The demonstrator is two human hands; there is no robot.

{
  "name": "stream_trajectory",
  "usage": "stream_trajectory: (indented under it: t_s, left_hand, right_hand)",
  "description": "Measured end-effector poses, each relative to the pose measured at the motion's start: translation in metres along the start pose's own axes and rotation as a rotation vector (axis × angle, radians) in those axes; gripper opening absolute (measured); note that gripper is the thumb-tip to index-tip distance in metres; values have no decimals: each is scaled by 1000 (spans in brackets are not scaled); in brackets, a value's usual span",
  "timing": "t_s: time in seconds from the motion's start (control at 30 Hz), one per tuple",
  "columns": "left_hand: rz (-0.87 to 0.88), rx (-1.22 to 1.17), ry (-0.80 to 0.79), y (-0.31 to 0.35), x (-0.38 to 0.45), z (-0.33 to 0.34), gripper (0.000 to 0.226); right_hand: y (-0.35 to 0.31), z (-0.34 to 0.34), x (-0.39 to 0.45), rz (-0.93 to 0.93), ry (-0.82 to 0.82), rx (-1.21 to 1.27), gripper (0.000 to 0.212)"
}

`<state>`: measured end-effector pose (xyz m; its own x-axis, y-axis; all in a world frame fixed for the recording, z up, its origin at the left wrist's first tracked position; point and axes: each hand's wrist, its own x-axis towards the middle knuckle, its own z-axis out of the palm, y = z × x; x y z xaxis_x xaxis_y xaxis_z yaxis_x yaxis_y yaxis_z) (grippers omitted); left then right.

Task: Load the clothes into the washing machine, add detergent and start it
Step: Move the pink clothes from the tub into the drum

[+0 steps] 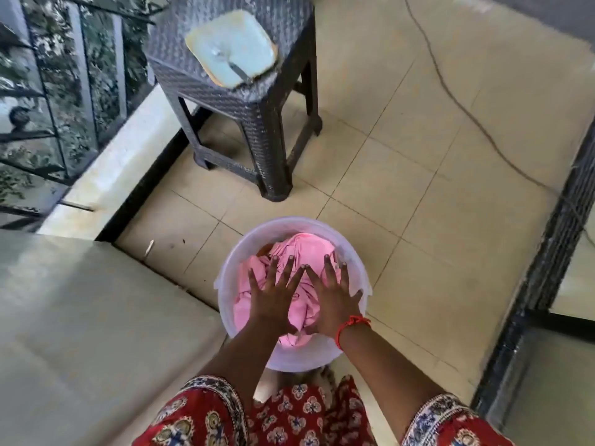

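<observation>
A dark woven stool (244, 101) stands on the beige tiled floor (418, 175) near a railing (61, 101).

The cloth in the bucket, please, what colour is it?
Pink cloth, seen in the head view.

Head view: worn on my head, looking steeply down, close over my hands.
Reach: wide, floor tiles to frame edges.

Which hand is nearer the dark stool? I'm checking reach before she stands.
Left. The left hand lies spread on the pink cloth in the bucket, on the side towards the stool; the right hand lies beside it, farther away.
</observation>
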<state>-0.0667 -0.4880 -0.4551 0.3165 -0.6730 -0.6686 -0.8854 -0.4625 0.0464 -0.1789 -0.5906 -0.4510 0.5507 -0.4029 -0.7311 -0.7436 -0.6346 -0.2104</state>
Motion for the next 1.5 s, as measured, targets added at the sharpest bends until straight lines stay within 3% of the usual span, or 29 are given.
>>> stream_trajectory:
  t_s: [0.17, 0.27, 0.43, 0.53, 0.67, 0.9, 1.07, 1.3, 1.5]
  left_hand:
    - [-39, 34, -135, -3, 48, 51, 154]
    - [-51, 34, -198, -4, 72, 70, 153]
    - [-67, 35, -148, -11, 99, 94, 128]
    - [-71, -44, -119, -12, 111, 105, 109]
    - [-87, -46, -102, -9, 121, 115, 105]
    - [-99, -121, -186, -6, 139, 123, 86]
    - [-74, -210, -141, -8, 154, 132, 57]
    - [-4, -150, -114, -14, 148, 122, 46]
    - [28, -174, -65, -4, 86, 62, 48]
  right_hand:
    - [5, 49, 54, 37, -43, 8, 144]
    - [5, 65, 78, 47, -58, 26, 145]
    - [4, 80, 101, 94, -10, -58, 117]
    - [6, 85, 116, 104, -39, -48, 113]
    - [3, 93, 130, 132, -71, -70, 108]
    - [1, 106, 137, 131, -44, -125, 73]
    - [3, 107, 141, 82, -4, -113, 48]
    - [6, 119, 152, -39, -23, -82, 41]
    - [-4, 65, 72, 22, 118, 250, 47]
